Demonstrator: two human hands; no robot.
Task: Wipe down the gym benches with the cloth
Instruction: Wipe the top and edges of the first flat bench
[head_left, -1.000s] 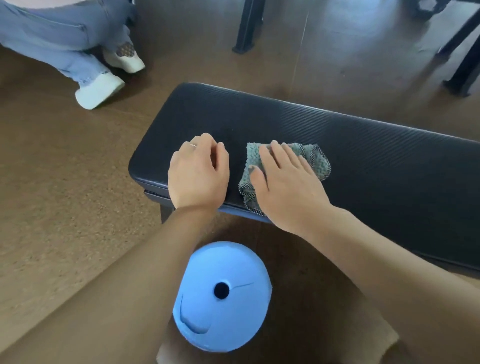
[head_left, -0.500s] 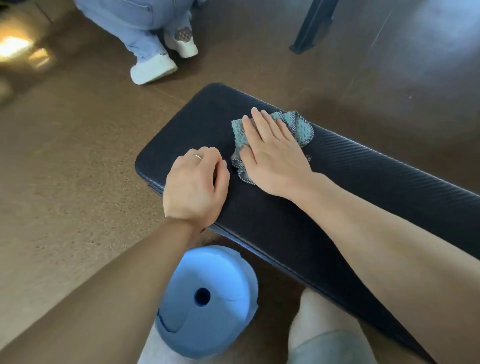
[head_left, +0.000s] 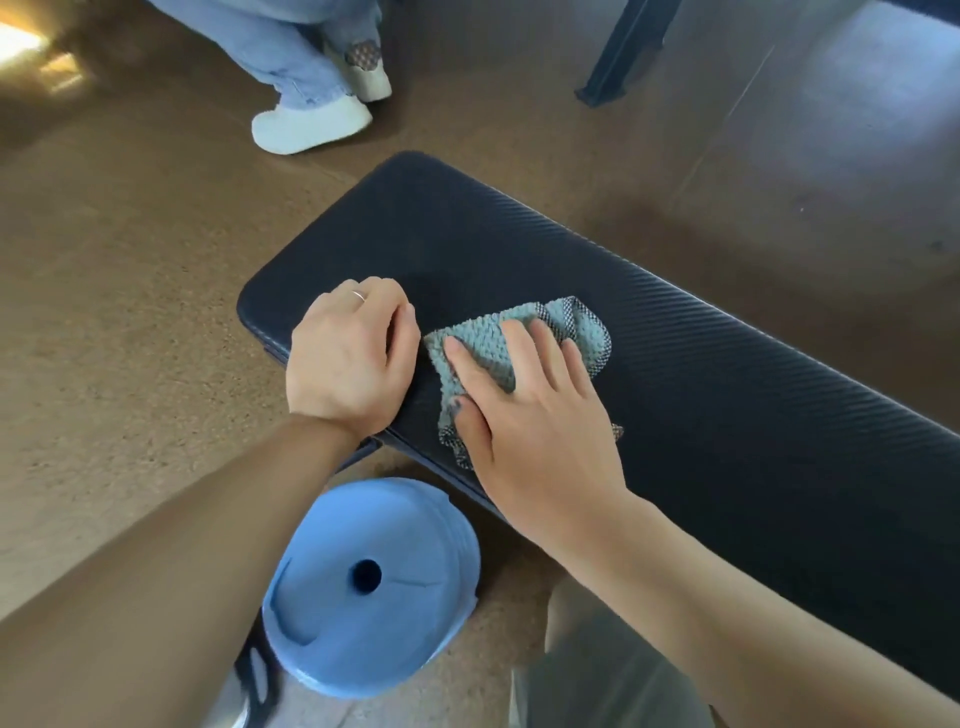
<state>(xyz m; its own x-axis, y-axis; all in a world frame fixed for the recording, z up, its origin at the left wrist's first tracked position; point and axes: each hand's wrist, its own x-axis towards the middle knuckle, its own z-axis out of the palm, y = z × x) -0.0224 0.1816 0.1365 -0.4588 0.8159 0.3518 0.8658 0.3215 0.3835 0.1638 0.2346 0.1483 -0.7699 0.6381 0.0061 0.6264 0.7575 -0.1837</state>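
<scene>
Cloth (head_left: 491, 345) flat under straight-fingered right hand (head_left: 540, 421) on black bench (head_left: 727, 395); left hand (head_left: 345, 358) alongside, grip clenched, empty.

Black bench (head_left: 727, 374), cloth (head_left: 483, 343) on it, brown floor (head_left: 130, 312)

Count: one bench (head_left: 727, 364), one cloth (head_left: 488, 343) on it, my two hands, left hand (head_left: 345, 358) and right hand (head_left: 545, 431). One ring (head_left: 358, 295) on the left. One blue roll (head_left: 363, 587) on the floor, two white shoes (head_left: 311, 122) from another person, one dark frame leg (head_left: 623, 52).
</scene>
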